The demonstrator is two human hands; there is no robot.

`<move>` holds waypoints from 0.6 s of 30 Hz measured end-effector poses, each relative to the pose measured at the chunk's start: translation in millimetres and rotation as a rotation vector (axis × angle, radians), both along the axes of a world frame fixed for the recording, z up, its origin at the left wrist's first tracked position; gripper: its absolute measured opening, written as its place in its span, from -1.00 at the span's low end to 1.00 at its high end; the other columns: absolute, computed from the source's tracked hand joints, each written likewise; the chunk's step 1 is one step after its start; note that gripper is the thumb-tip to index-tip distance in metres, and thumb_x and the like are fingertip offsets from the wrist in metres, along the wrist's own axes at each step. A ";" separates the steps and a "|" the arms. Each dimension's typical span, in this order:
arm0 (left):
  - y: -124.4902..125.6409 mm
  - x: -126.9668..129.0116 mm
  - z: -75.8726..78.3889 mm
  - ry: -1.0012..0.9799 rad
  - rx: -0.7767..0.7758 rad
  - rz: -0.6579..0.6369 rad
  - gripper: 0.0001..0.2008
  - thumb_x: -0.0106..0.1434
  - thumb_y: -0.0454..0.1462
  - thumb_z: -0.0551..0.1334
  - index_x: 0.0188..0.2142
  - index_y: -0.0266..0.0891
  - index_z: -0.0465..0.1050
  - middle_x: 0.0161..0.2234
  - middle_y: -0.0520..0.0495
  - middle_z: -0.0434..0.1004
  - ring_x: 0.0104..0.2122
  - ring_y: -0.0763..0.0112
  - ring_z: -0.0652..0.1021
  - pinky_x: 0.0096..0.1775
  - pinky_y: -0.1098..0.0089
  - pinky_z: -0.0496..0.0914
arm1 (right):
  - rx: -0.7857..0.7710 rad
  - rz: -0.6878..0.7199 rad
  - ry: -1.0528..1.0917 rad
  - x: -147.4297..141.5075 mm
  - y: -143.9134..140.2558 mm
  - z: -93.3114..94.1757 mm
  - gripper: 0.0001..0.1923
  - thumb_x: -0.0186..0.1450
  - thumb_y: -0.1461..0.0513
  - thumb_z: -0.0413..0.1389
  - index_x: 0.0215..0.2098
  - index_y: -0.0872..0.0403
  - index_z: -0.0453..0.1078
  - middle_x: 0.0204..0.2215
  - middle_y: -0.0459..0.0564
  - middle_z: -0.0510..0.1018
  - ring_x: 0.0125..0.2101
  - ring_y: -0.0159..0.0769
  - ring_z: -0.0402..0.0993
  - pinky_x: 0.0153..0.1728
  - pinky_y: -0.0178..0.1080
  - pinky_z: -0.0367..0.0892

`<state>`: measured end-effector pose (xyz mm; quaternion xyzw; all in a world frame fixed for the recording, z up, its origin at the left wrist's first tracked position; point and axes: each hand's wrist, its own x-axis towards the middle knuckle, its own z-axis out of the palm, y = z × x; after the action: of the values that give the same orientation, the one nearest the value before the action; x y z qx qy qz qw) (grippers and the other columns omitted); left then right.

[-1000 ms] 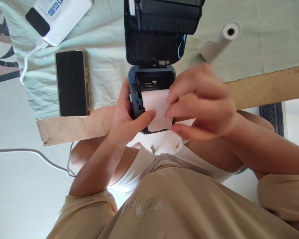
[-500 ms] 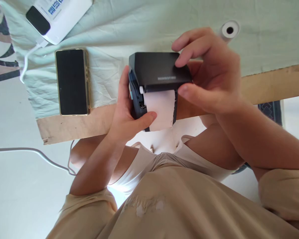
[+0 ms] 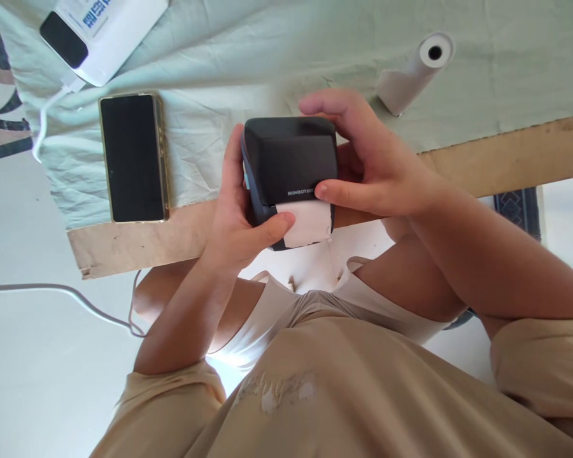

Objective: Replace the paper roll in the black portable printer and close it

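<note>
A small black label printer (image 3: 291, 159) sits at the near edge of the table, its lid down. A strip of white paper (image 3: 306, 222) sticks out of its front slot. My left hand (image 3: 236, 216) grips the printer's left side, thumb pressed on the paper's left corner. My right hand (image 3: 367, 162) wraps the printer's right side, fingers over the lid's top and thumb on the lid's front edge.
A dark phone (image 3: 132, 157) lies flat to the left on the pale green cloth (image 3: 210, 83). A white power bank (image 3: 100, 28) with a white cable (image 3: 48, 121) is at the far left. A paper roll (image 3: 413, 71) lies at the far right. Bare wooden table edge (image 3: 516, 159) runs along the front.
The printer's lid swung down from fully open to closed over the paper. My right hand went from the paper to the lid and pressed it down. The left hand kept its grip.
</note>
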<state>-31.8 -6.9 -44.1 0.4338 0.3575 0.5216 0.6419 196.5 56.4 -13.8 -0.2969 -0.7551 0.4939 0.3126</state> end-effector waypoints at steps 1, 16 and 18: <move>-0.1 -0.4 -0.5 -0.001 -0.013 -0.003 -0.01 0.02 -0.20 0.58 0.39 0.16 0.21 0.18 0.04 0.55 0.04 0.13 0.63 -0.10 0.34 0.60 | -0.036 0.029 -0.007 0.5 1.3 -0.9 -0.22 0.30 -0.08 0.26 0.36 -0.10 0.10 0.13 0.03 0.43 -0.27 -0.41 0.43 -0.36 -0.34 0.39; 3.3 8.1 9.6 -0.108 -0.071 0.046 -0.33 0.16 0.00 0.44 0.24 0.09 0.34 0.16 -0.01 0.54 0.29 0.05 0.48 0.16 0.18 0.52 | -0.009 0.027 0.017 -3.1 1.3 -0.3 -0.26 0.26 -0.11 0.29 0.27 -0.04 0.18 -0.04 -0.02 0.42 -0.11 -0.28 0.42 -0.18 -0.24 0.43; 3.3 10.1 12.3 -0.123 -0.084 0.059 -0.42 0.21 0.01 0.38 0.21 0.09 0.38 0.14 -0.02 0.53 0.31 0.07 0.47 0.17 0.11 0.52 | 0.035 0.015 0.012 -3.2 1.8 2.2 -0.30 0.26 -0.11 0.27 0.24 -0.04 0.19 -0.01 -0.01 0.43 -0.08 -0.24 0.42 -0.14 -0.20 0.43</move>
<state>-21.7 -3.6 -31.8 0.3631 0.3514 0.5504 0.6646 193.2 58.2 -11.6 -0.2824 -0.7640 0.4848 0.3187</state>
